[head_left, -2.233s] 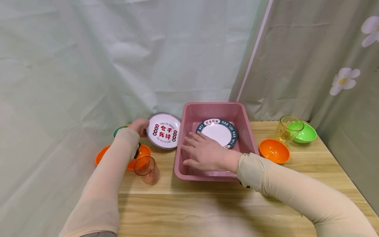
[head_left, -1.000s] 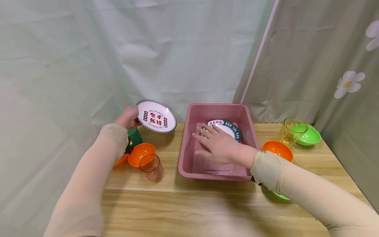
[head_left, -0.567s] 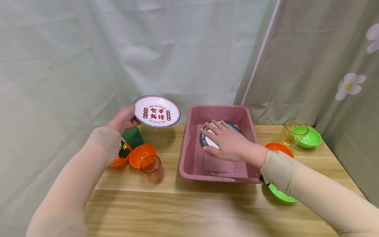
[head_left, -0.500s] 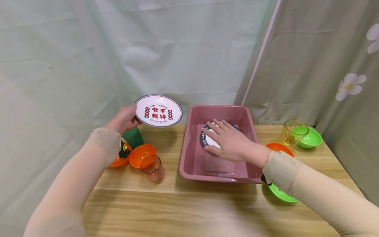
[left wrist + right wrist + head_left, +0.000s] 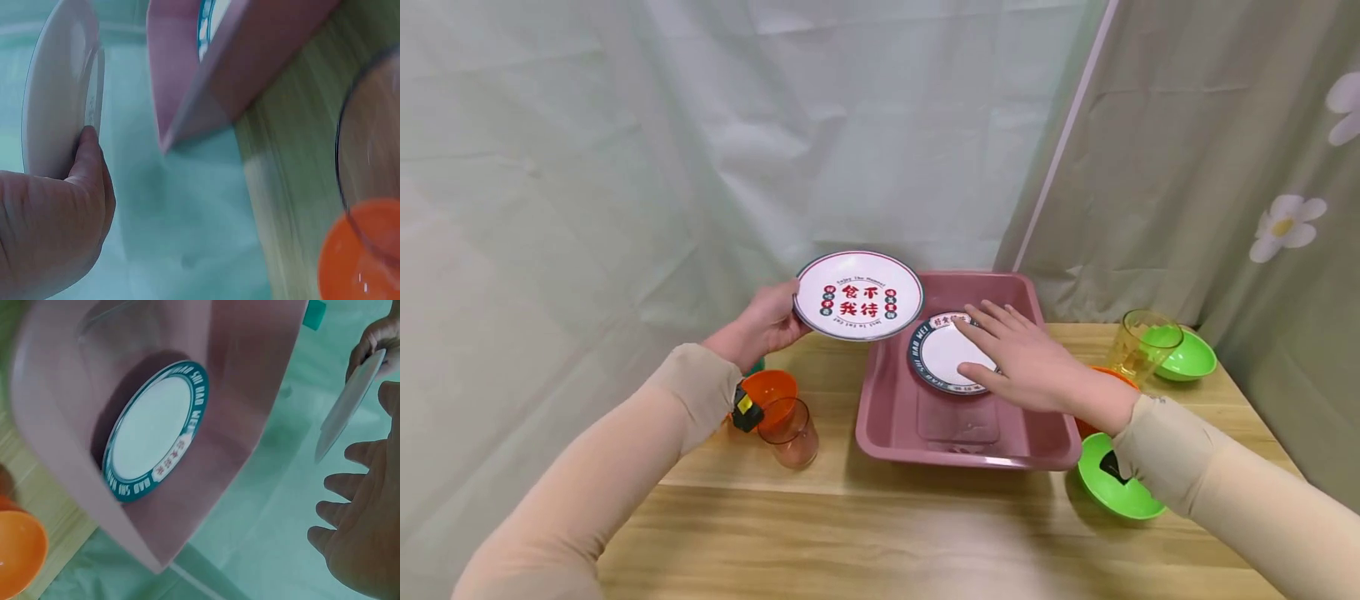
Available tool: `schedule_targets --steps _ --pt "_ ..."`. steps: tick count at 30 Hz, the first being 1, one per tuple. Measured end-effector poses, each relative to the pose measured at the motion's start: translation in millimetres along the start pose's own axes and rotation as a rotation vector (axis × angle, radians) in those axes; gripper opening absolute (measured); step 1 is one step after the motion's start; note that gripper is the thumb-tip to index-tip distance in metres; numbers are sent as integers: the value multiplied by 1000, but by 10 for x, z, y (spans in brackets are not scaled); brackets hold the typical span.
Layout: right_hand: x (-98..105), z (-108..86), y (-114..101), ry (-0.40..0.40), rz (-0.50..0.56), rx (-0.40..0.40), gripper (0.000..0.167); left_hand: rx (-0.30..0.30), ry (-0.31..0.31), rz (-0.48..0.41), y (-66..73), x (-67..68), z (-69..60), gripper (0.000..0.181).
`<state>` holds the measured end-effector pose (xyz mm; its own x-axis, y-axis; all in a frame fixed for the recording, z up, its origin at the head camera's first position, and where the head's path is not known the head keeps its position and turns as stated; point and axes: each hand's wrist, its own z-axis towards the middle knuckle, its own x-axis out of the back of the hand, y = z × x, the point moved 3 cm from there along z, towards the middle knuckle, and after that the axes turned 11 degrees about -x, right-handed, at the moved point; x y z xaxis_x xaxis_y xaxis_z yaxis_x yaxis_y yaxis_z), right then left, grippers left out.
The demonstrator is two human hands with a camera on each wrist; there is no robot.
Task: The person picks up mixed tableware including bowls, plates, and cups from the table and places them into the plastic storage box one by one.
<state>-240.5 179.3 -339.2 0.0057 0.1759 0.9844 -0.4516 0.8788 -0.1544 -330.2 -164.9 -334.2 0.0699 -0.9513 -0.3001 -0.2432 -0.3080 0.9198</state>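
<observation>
Up by the left side of the pink tub (image 5: pixel 970 461), holding a white plate (image 5: pixel 859 296) with red lettering in the left hand (image 5: pixel 769 321), gripped firmly at its left edge, lettered face up. Not resting on anything, just hanging in mid-air; overlapping the back left part of the tub in the head view, but looking clear of the wall in both wrist views. Nothing at all in the right hand (image 5: pixel 1026 367), with fingers straight and spread wide above the green-rimmed plate (image 5: pixel 943 357) on the tub floor. No contact down there, going by the right wrist view. Off to the left, an orange bowl (image 5: pixel 775 386) and a see-through glass (image 5: pixel 793 440); on the other side, just beside the tub, a green bowl (image 5: pixel 1117 496). As for the step, would guess mid-carry: lifted, not set down anywhere. Can't tell the exact tilt. For the next move, would say hang on to that edge, get the right hand out of the way or lend it to the far rim, and watch out for clipping the tub wall. If lowering inside, probably go slow to avoid a clack of plate on plate.
</observation>
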Motion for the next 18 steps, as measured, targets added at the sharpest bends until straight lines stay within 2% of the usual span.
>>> schedule_targets --steps 5,12,15,18 --pt "7 -107 144 5 15 -24 75 4 -66 -19 -168 -243 -129 45" --pt "21 -288 338 28 20 -45 73 5 -146 -97 -389 -567 -287 45" --pt "41 -353 406 25 31 -65 71 -14 -159 -123 -476 -718 -339 45" --pt "60 -409 456 16 46 -86 71 -24 -141 -145 -569 -861 -383 44"
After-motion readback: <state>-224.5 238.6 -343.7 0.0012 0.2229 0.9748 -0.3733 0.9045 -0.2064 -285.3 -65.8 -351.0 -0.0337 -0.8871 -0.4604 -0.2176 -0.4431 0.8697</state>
